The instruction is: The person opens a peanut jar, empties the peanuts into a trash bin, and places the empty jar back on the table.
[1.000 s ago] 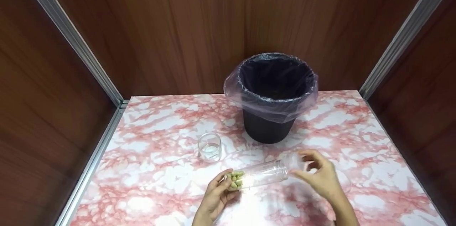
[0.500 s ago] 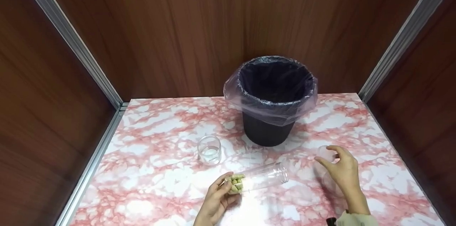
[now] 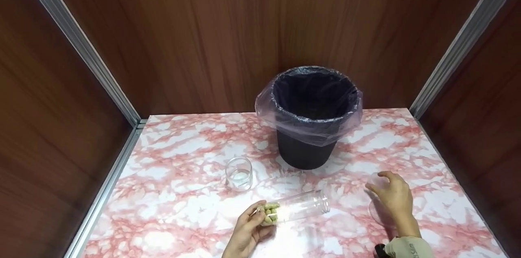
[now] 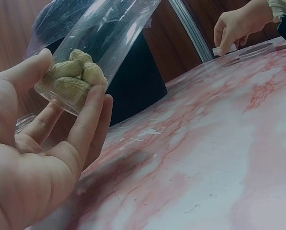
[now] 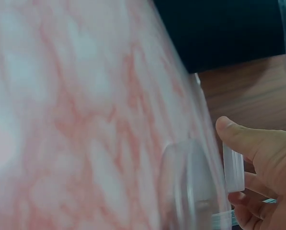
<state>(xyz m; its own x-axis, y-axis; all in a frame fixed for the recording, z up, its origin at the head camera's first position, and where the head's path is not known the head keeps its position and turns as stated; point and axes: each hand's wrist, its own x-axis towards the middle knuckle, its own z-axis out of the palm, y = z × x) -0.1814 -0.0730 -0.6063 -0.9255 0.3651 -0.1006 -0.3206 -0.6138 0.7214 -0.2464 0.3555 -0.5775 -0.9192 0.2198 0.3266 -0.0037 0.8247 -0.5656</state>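
Observation:
My left hand (image 3: 249,225) grips the bottom end of a clear plastic jar (image 3: 303,206), tilted with its uncapped mouth to the right. Several peanuts in their shells (image 4: 75,79) are gathered at the jar's bottom, beside my fingers. Over on the right, my right hand (image 3: 395,195) pinches a translucent round lid (image 5: 234,167) on edge between thumb and fingers, low at the table surface. Close to that hand lies a clear shallow round dish (image 5: 188,184), seen faintly in the head view.
A clear glass cup (image 3: 239,176) stands left of the jar. Behind, a black bin (image 3: 307,152) lined with a purple plastic bag (image 3: 264,105) stands on the red-and-white marbled table (image 3: 179,193). Brown wooden panels (image 3: 203,38) enclose the back and sides.
My right hand has drawn the lid away from the jar's mouth, moving right and then down to the table. The left hand keeps the jar in nearly the same place.

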